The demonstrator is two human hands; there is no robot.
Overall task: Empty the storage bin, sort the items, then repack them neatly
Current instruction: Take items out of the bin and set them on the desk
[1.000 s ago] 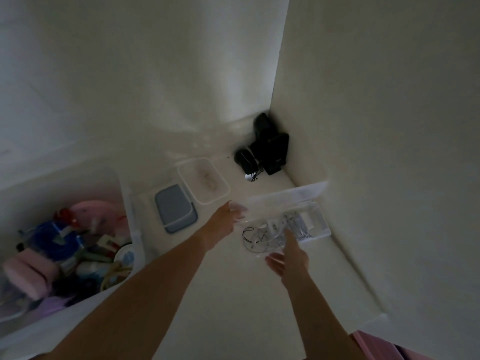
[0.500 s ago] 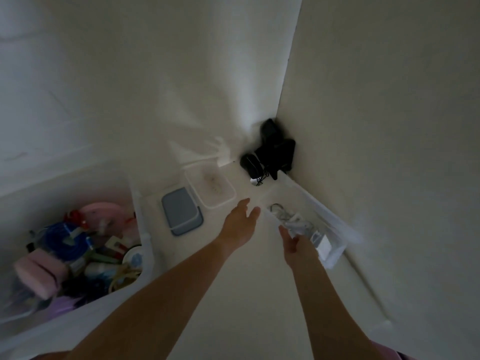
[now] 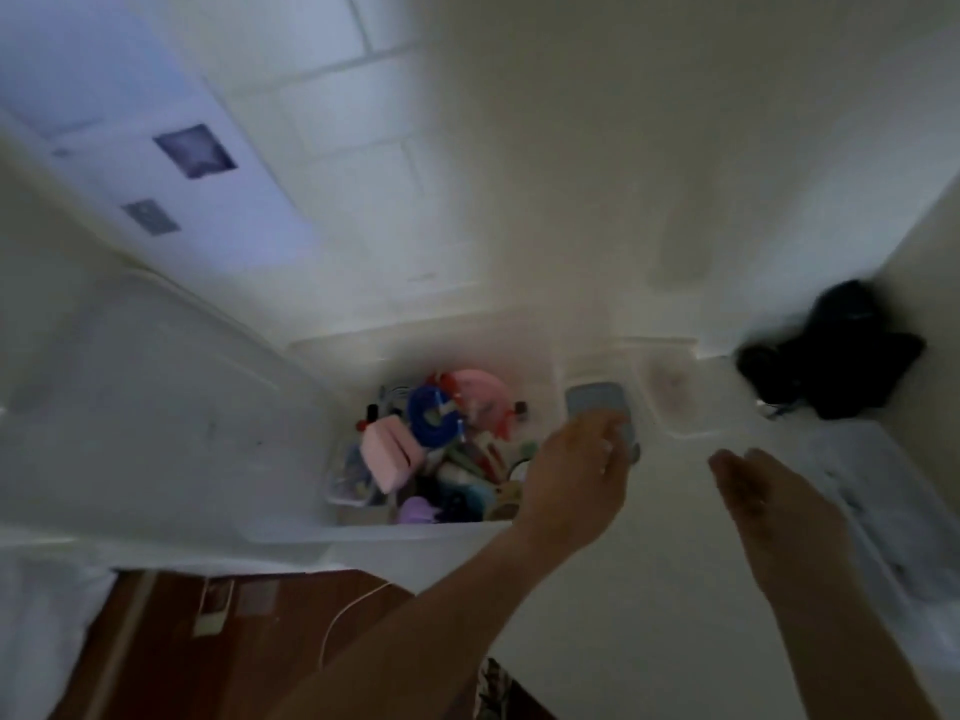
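A clear storage bin (image 3: 363, 532) stands on the white table, filled with several jumbled items: a pink pouch (image 3: 387, 452), a blue coiled thing (image 3: 434, 415), a pink round item (image 3: 480, 392) and a purple piece (image 3: 415, 511). My left hand (image 3: 574, 485) hovers at the bin's right edge with relaxed fingers and holds nothing. My right hand (image 3: 763, 491) hangs empty over the table, fingers loose. A clear box with cables (image 3: 852, 491) lies along the right wall, blurred.
A grey-lidded box (image 3: 597, 400) and a clear lidded box (image 3: 670, 392) sit behind my hands. Black gear (image 3: 831, 363) fills the back right corner. The bin's lid (image 3: 145, 387) lies at left. Brown floor (image 3: 208, 646) with a white cable shows beyond the table's edge.
The view has swung left, putting the bin in the centre. My right hand has let go of the clear cable box by the wall, and both hands have moved left toward the bin.
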